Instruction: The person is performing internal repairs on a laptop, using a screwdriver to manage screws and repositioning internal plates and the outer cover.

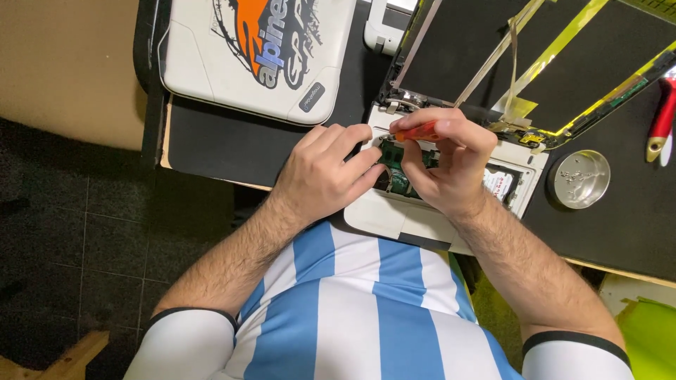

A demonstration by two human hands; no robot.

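Orange screwdriver (417,131) between right hand (451,165) fingertips; left hand (327,172) just beside

Short-sleeve shirt (366,309) w/ light-blue & white vert. stripes, white sleeves w/ black cuff trim, bare forearms.

two laptops (257,53) (451,190), one screwdriver (415,131), one tin (579,179)

Head view: right hand (451,158) grips an orange-handled screwdriver (417,131) over an opened white laptop (394,214); left hand (327,172) rests on the laptop's base. A round metal tin (579,179) sits nearby.
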